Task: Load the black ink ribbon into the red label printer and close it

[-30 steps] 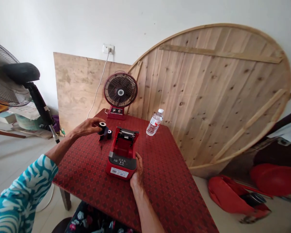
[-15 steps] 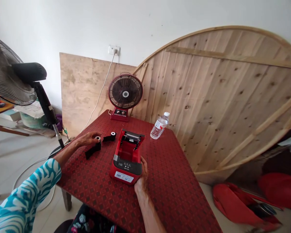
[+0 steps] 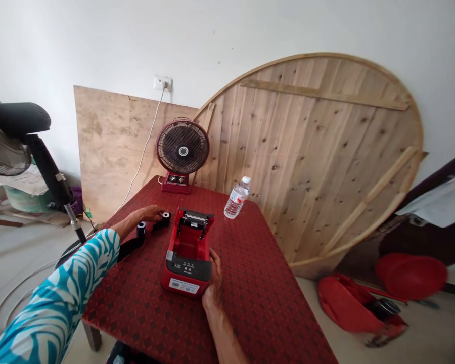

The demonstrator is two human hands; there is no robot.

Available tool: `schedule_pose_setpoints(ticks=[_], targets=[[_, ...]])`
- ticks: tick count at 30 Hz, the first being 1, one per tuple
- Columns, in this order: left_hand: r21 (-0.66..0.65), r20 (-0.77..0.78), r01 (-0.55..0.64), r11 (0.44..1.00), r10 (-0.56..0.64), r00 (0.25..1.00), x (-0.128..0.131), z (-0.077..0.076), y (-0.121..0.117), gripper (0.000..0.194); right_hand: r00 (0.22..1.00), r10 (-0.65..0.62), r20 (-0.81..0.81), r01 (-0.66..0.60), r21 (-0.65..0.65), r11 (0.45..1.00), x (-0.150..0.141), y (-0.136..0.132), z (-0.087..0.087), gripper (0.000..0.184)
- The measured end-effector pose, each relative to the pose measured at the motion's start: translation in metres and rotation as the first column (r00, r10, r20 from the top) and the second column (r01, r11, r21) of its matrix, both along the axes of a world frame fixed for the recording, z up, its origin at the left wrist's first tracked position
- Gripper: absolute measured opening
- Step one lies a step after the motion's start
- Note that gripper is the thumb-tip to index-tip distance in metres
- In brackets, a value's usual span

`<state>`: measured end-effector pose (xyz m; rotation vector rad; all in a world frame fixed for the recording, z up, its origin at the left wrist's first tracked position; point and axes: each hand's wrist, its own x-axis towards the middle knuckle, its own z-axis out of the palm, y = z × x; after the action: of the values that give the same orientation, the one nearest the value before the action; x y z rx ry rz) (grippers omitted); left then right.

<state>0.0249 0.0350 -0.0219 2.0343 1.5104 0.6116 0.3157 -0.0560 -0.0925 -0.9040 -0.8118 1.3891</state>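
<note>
A small red printer [image 3: 185, 255] with its lid open stands on the red patterned table [image 3: 250, 283]. My right hand [image 3: 213, 285] rests against its front right corner, fingers wrapped on the casing. My left hand [image 3: 147, 214] reaches out to the left of the printer, its fingers closed by a black ribbon roll [image 3: 166, 218] lying on the table. A second black roll [image 3: 140, 230] lies just in front of my left forearm, with black ribbon [image 3: 129, 247] trailing from it toward the table edge.
A red desk fan [image 3: 181, 151] stands at the table's far edge, its white cord going up to a wall socket [image 3: 163, 82]. A water bottle [image 3: 236, 198] stands right of it. A standing fan [image 3: 23, 146] is at left. Wooden boards lean on the wall; red items lie on the floor at right.
My left hand has lowered the two ribbon rolls from the air to the table beside the printer and now sits by the farther roll. My right hand stays on the printer.
</note>
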Motion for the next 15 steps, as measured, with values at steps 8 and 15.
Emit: schedule_pose_setpoints(ticks=[8, 15], targets=[[-0.002, 0.155, -0.104, 0.995, 0.103, 0.983, 0.007, 0.022, -0.019, 0.035, 1.0, -0.003, 0.031, 0.002, 0.03, 1.0, 0.0, 0.001, 0.0, 0.05], [-0.049, 0.247, 0.003, 0.999, 0.009, 0.969, 0.016, 0.077, -0.082, 0.045, 0.999, -0.004, -0.036, 0.004, -0.011, 1.0, -0.006, 0.001, 0.005, 0.05]])
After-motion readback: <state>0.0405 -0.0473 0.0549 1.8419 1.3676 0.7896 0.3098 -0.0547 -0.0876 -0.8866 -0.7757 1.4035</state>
